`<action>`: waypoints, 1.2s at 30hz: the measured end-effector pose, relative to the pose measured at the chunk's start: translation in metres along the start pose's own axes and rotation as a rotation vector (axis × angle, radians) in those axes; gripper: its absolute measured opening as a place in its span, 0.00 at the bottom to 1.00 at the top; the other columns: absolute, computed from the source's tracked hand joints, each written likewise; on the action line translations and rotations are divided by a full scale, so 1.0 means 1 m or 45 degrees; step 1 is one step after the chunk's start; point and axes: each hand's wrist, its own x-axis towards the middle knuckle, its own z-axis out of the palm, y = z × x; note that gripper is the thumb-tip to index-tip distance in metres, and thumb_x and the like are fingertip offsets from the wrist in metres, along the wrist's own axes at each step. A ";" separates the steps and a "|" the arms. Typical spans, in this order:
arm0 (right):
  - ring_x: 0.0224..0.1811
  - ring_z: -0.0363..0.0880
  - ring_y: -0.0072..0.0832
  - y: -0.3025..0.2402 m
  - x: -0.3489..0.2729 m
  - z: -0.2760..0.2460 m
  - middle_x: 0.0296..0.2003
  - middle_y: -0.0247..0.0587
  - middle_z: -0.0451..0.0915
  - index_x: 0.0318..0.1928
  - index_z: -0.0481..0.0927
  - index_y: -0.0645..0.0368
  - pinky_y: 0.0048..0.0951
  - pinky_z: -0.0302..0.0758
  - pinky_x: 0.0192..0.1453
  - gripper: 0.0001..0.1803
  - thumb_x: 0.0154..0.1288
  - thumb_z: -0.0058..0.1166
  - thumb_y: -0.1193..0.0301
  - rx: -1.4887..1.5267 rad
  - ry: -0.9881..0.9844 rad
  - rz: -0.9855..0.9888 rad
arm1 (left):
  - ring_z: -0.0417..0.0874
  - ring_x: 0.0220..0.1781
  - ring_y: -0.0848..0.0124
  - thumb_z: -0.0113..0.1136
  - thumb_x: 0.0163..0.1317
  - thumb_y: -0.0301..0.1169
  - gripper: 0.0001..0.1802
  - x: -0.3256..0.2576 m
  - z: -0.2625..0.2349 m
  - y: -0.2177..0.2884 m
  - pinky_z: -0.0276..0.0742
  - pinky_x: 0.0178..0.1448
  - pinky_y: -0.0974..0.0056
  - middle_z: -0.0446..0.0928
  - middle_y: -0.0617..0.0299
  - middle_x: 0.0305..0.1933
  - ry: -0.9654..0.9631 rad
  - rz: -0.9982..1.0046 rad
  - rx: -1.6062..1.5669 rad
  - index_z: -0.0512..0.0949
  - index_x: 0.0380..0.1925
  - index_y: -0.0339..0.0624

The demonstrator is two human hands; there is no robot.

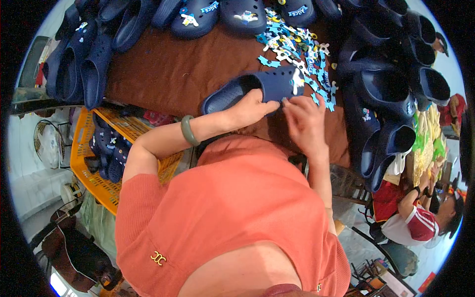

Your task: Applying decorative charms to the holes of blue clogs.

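Note:
A navy foam clog (277, 83) lies on its side-to-side length across the brown cloth (163, 69) before me. My left hand (251, 108) grips its near side, fingers inside the opening and thumb along the outer edge. A white charm (297, 82) sits on the clog's toe. At the clog's near edge my right hand (305, 121) is closed in a pinch beside my left thumb, slightly blurred. Something small and pale blue shows at its fingertips, too little to name. Just beyond lies a heap of loose blue, white and yellow shoe charms (292, 44).
Navy clogs with charms (195, 20) line the far edge. More navy clogs (383, 86) are piled on the right. A yellow crate (99, 185) holding clogs stands at the left. Another person (420, 215) sits at the right beside a table of bagged goods.

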 end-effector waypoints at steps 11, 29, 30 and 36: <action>0.48 0.76 0.39 0.149 0.113 0.059 0.42 0.38 0.80 0.41 0.85 0.42 0.50 0.63 0.53 0.09 0.61 0.56 0.65 -0.531 0.015 0.245 | 0.74 0.52 0.75 0.55 0.67 0.38 0.22 0.003 0.005 -0.002 0.68 0.62 0.68 0.77 0.62 0.53 -0.165 -0.237 -0.077 0.74 0.54 0.33; 0.36 0.80 0.34 0.051 0.045 0.013 0.34 0.44 0.80 0.37 0.78 0.63 0.29 0.75 0.41 0.10 0.53 0.63 0.80 0.452 0.561 0.102 | 0.73 0.35 0.82 0.44 0.71 0.51 0.27 0.008 0.013 0.023 0.71 0.41 0.71 0.77 0.68 0.35 0.157 -0.113 -0.262 0.79 0.37 0.37; 0.36 0.80 0.35 0.039 0.036 0.014 0.34 0.44 0.80 0.37 0.79 0.63 0.29 0.76 0.41 0.11 0.52 0.64 0.81 0.429 0.530 0.042 | 0.74 0.36 0.81 0.44 0.72 0.51 0.26 0.008 0.016 0.025 0.71 0.42 0.71 0.78 0.67 0.36 0.176 -0.085 -0.354 0.80 0.36 0.38; 0.40 0.79 0.37 0.011 0.004 0.040 0.38 0.40 0.81 0.38 0.80 0.59 0.34 0.76 0.44 0.14 0.48 0.65 0.81 0.326 0.566 -0.164 | 0.73 0.37 0.82 0.42 0.72 0.50 0.24 0.015 0.009 0.011 0.71 0.43 0.72 0.77 0.71 0.34 0.206 -0.060 -0.347 0.80 0.35 0.43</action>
